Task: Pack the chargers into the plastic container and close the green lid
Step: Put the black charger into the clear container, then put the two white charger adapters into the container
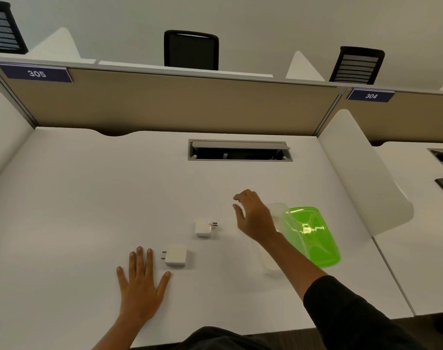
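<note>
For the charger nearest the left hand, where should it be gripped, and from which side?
Grip the near charger across its flat white body, coming from above or from its right. Its two pins point left toward the left hand, so the plain body is the easier hold.

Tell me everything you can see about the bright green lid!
The see-through bright green plastic lid is a rounded rectangle with curvy moulded shapes in its middle and a raised rim. It is shiny and catches the light. It is off the clear plastic container and seems to lean tilted against it, its left edge overlapping the box, on the white desk to the right. The right forearm crosses in front of the container, partly hiding it. No hand touches the lid.
</note>
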